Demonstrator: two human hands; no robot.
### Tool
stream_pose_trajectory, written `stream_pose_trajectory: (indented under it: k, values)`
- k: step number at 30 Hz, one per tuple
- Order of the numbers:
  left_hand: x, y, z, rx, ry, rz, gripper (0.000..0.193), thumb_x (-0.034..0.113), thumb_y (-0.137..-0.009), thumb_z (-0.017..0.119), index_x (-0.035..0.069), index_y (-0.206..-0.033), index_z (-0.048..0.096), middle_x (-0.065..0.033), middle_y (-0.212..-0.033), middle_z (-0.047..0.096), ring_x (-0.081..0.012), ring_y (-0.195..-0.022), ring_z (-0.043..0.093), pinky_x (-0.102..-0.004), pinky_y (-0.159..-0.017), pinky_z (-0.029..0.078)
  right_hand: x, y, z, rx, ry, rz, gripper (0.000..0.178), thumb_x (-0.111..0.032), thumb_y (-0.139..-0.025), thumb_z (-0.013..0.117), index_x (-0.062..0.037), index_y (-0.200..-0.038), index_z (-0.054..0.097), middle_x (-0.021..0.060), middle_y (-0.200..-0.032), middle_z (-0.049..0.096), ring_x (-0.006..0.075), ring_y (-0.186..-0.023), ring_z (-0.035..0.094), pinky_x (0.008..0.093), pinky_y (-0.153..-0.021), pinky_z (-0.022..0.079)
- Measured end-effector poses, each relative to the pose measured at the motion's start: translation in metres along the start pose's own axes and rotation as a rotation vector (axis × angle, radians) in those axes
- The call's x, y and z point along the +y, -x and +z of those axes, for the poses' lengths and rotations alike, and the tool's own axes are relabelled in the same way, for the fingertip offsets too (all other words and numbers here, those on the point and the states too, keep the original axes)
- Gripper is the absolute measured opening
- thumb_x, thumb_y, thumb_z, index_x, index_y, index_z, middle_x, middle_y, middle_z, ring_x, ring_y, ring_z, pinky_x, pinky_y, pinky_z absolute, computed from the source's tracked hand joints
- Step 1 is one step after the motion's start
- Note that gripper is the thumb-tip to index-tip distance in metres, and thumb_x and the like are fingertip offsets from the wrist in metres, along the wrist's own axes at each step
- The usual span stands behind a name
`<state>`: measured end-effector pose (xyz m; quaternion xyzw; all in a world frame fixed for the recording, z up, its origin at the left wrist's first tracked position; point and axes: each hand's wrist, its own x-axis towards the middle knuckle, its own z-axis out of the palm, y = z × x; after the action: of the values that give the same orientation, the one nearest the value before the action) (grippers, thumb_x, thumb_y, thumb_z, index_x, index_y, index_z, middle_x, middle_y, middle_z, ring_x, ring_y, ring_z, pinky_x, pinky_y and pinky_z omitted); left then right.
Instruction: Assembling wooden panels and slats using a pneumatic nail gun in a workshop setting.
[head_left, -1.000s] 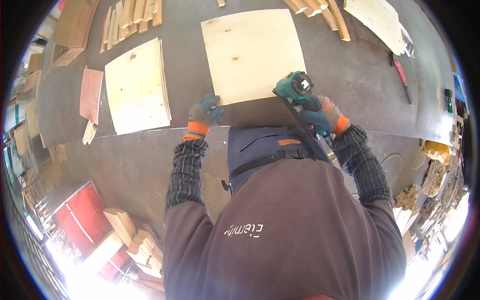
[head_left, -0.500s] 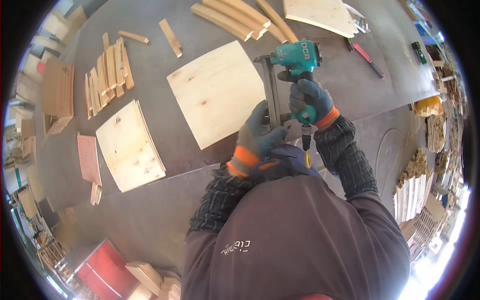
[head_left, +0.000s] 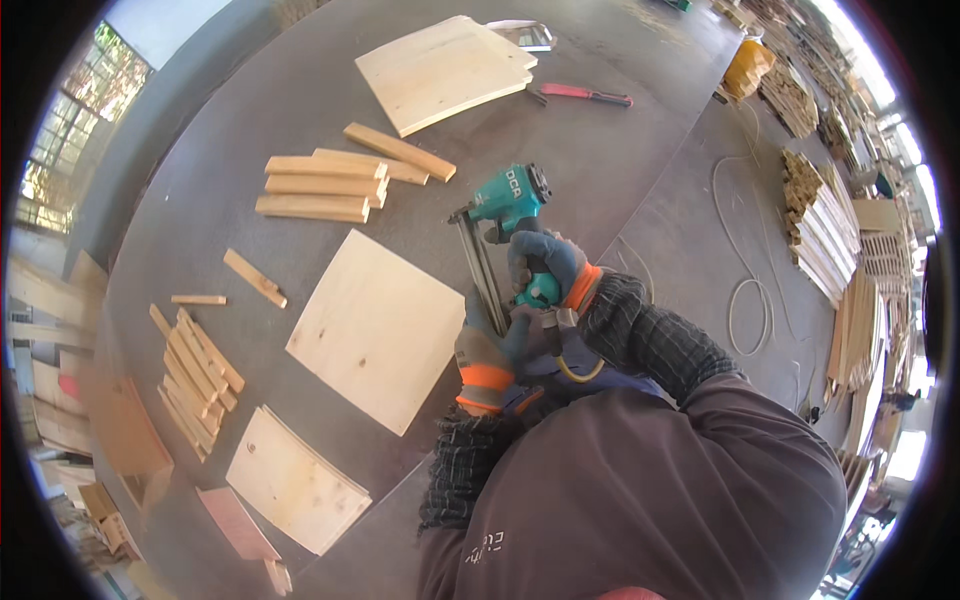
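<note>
Gripping teal nail gun (head_left: 508, 200), long metal magazine, both gloved hands.

Both gloved hands, left (head_left: 487, 355) and right (head_left: 545, 262), are closed, close together before the chest.

Right hand (head_left: 545, 262), gloved, grips handle of teal nail gun (head_left: 508, 200); gun's long magazine runs down toward the body. Left hand (head_left: 487, 352), gloved, at lower end of magazine, touching it. Both sit just right of square plywood panel (head_left: 378, 328) lying flat on dark table (head_left: 250, 110). Yellow hose (head_left: 572, 368) loops under gun's handle. Stack of wood strips (head_left: 325, 185) above panel, second panel (head_left: 440, 70) at far end, red-handled tool (head_left: 585, 95) beside it. Curved panel (head_left: 295, 490) lower left.
</note>
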<state>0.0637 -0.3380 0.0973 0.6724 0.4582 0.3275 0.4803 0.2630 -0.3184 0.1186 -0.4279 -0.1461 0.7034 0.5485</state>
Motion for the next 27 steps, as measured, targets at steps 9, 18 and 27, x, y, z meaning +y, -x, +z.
stream_pose_trajectory:
  k: [9, 18, 27]
  values:
    - [-0.045, -0.037, 0.039, -0.334, -0.161, -0.371, 0.063, 0.041, -0.096, 0.075, -0.005, -0.136, 0.061, -0.0185, -0.111, 0.077, -0.0314, -0.099, 0.075, -0.0464, -0.083, 0.058, -0.06, -0.083, -0.127, -0.018, -0.274, 0.119, 0.021, -0.026, -0.102, 0.065, -0.0047, -0.104, 0.066, 0.004, -0.078, 0.061, 0.0185, -0.064, 0.062, 0.0399, -0.06, 0.057]
    - [-0.027, -0.217, 0.162, 0.125, 0.935, -0.764, 0.047, 0.043, -0.113, 0.048, 0.001, -0.126, 0.065, -0.0061, -0.086, 0.066, -0.0167, -0.072, 0.068, -0.0294, -0.063, 0.056, -0.12, -0.157, -0.205, -0.364, 0.08, 0.267, 0.031, -0.036, -0.102, 0.068, -0.0053, -0.107, 0.072, 0.0037, -0.086, 0.071, 0.0161, -0.071, 0.07, 0.0347, -0.069, 0.06]
    - [0.027, -0.239, 0.184, 0.58, 0.479, -0.756, 0.039, 0.039, -0.108, 0.053, 0.003, -0.104, 0.068, -0.0052, -0.076, 0.064, -0.0165, -0.063, 0.062, -0.0292, -0.059, 0.051, -0.322, -0.321, -0.368, 0.422, 1.355, -0.713, 0.018, -0.023, -0.096, 0.071, -0.0083, -0.103, 0.078, 0.0142, -0.088, 0.077, 0.028, -0.078, 0.075, 0.0403, -0.071, 0.059]
